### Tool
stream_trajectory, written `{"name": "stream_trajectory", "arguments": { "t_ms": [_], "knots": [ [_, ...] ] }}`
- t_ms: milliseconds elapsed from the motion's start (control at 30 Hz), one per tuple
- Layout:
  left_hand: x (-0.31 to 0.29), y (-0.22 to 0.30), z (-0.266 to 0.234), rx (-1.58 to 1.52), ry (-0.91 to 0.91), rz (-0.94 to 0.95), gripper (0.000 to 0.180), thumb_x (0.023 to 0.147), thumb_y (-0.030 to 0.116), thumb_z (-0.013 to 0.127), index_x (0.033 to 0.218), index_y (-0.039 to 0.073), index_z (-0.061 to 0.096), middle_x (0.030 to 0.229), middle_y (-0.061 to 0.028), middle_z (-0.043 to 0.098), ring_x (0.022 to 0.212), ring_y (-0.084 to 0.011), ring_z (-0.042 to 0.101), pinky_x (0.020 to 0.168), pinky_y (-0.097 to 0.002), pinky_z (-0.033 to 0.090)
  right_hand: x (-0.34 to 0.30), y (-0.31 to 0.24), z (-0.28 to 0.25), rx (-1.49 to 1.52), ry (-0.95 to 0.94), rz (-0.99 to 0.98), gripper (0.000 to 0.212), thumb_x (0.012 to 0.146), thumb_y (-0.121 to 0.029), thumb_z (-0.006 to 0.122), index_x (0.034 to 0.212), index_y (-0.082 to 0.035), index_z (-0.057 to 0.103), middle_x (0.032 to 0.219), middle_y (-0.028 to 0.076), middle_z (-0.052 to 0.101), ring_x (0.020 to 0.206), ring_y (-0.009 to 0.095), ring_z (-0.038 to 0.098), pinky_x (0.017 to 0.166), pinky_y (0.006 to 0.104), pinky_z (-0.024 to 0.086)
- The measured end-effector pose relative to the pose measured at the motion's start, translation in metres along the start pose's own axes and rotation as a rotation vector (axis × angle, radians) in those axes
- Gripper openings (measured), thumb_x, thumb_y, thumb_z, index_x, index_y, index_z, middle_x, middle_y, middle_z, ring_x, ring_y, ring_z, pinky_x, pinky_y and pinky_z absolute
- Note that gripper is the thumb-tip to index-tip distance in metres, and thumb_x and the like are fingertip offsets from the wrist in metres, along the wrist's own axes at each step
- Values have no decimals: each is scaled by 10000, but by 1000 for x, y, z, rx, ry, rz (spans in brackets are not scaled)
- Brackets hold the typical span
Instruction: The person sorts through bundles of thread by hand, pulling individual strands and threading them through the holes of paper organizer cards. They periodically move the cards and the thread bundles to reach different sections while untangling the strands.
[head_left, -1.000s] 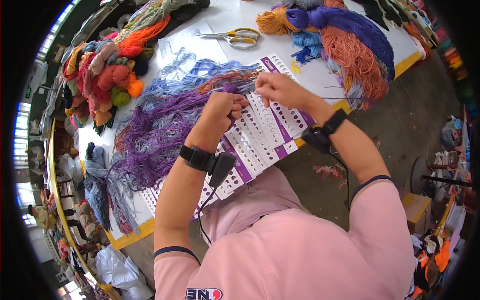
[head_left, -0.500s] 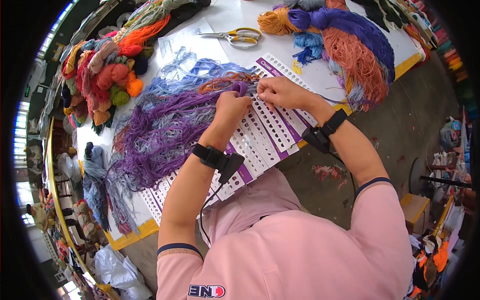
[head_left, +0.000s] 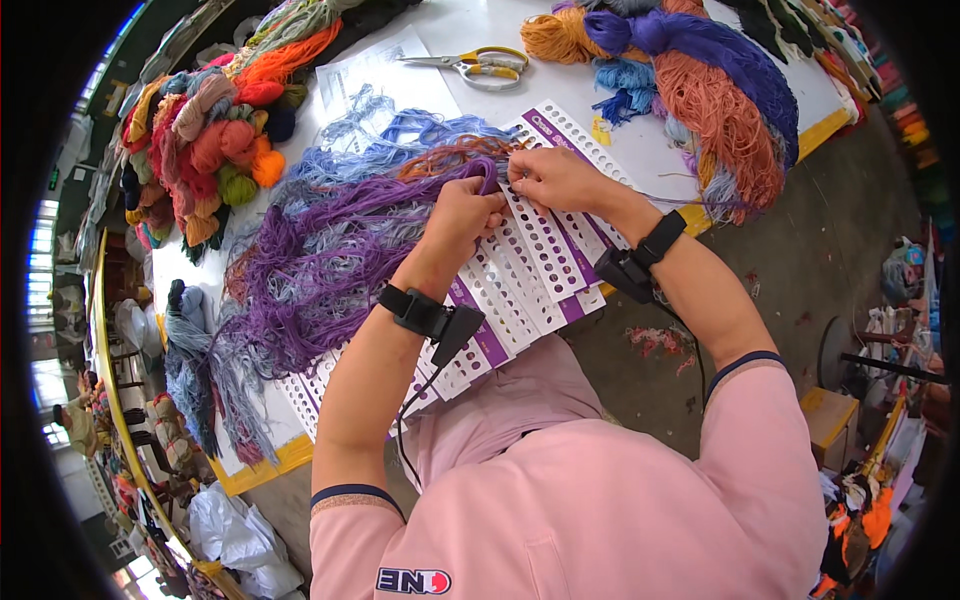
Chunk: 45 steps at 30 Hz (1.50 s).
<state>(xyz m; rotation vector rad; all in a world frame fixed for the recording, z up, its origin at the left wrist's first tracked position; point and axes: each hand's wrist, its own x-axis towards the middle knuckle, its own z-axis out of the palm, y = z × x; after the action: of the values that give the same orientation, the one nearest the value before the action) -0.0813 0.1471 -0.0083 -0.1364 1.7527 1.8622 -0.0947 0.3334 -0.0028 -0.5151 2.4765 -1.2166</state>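
My left hand [head_left: 463, 216] is closed around a loop of purple thread [head_left: 320, 240], whose bundle spreads left across the table over blue-grey thread [head_left: 320, 180]. Close to its right, my right hand [head_left: 553, 180] has its fingers pinched together at the upper edge of a white card with rows of punched holes [head_left: 535, 245]; what the fingertips hold is hidden. A thin dark purple strand [head_left: 700, 203] shows to the right of my right wrist. More punched white cards with purple bands [head_left: 480, 320] lie overlapped under both hands along the table's near edge.
Yellow-handled scissors [head_left: 480, 66] lie beyond the hands near a paper sheet [head_left: 425, 45]. Multicoloured skeins [head_left: 215, 150] are heaped at left, and orange, blue and salmon skeins [head_left: 700, 90] at right. Yellow tape [head_left: 270, 468] runs along the table [head_left: 640, 140] edge.
My right hand has shifted slightly left and away from me along the card's edge. My left hand stays closed on the purple thread, its fingers slightly turned. The whole view has shifted a little.
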Motion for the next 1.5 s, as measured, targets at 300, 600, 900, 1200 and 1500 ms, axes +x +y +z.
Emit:
{"name": "stream_trajectory", "arguments": {
  "t_ms": [300, 600, 900, 1200, 1500],
  "knots": [
    [-4, 7, 3, 662, 228, 152, 138, 812, 65, 608, 902, -25, 661, 720, -77, 693, 485, -83, 521, 457, -236, 413, -3, 6, -6, 100, -42, 28, 90, 936, -114, 515, 909, -37, 554, 622, 50, 616, 563, 137, 615, 553, 297, 454],
    [-5, -1, -27, 259, 98, 101, 114, 876, 128, 635, 882, 16, 658, 839, -72, 692, 520, -44, 447, 458, -194, 349, -2, -1, -1, -98, -26, 5, 154, 932, -168, 551, 882, -30, 597, 628, 43, 638, 579, 133, 633, 574, 299, 467],
    [-19, 14, -15, -308, -176, 27, 112, 934, 149, 600, 938, 37, 608, 851, -24, 628, 593, -25, 422, 476, -159, 321, -3, 10, -7, 191, -145, -11, 160, 922, -170, 594, 861, -26, 631, 708, 36, 632, 620, 89, 587, 583, 261, 454],
    [-39, 56, -213, -610, 138, 88, 136, 910, 23, 601, 842, 50, 487, 656, 48, 370, 505, -41, 309, 423, -182, 252, -9, -11, -10, -18, -91, 79, 176, 889, -151, 568, 802, -23, 654, 619, 34, 667, 538, 95, 615, 540, 253, 470],
    [-78, 48, -150, -267, 116, 235, 237, 932, 162, 598, 1063, -33, 628, 832, -50, 634, 523, -20, 385, 454, -152, 296, -10, -18, -2, -9, -84, -8, 159, 860, -176, 603, 840, -26, 655, 661, 65, 668, 621, 165, 663, 613, 309, 496]
  ]
}}
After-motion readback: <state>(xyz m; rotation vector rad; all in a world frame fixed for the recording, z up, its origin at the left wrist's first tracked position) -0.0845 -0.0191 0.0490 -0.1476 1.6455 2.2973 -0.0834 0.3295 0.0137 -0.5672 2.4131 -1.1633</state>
